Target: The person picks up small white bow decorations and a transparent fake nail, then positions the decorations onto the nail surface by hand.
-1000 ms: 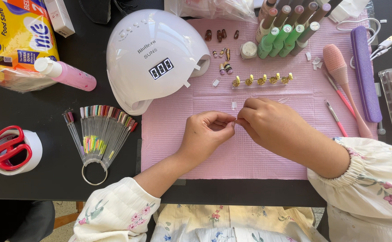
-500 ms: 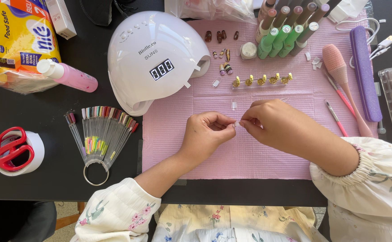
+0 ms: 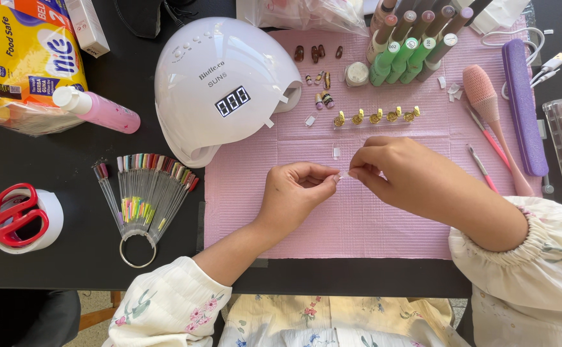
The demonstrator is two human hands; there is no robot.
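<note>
Over the middle of a pink mat (image 3: pixel 332 218), my left hand (image 3: pixel 294 193) and my right hand (image 3: pixel 400 170) meet fingertip to fingertip. Between them they pinch a small clear nail tip (image 3: pixel 343 174). Another clear tip (image 3: pixel 336 153) lies on the mat just above the hands. A clear strip with several gold nail holders (image 3: pixel 377 117) sits farther up the mat. The white dome-shaped nail lamp (image 3: pixel 220 80) stands up and to the left of my left hand.
Nail polish bottles (image 3: pixel 409 48), a pink brush (image 3: pixel 487 109), a purple nail file (image 3: pixel 524 106) and thin pink tools (image 3: pixel 480 167) lie to the right. A ring of colour swatch sticks (image 3: pixel 143 193), red scissors (image 3: pixel 11 215) on a tape roll, and a pink bottle (image 3: pixel 98 109) lie on the black table at left.
Both hands stay together over the mat with the clear tip pinched between them; only the fingers shift slightly.
</note>
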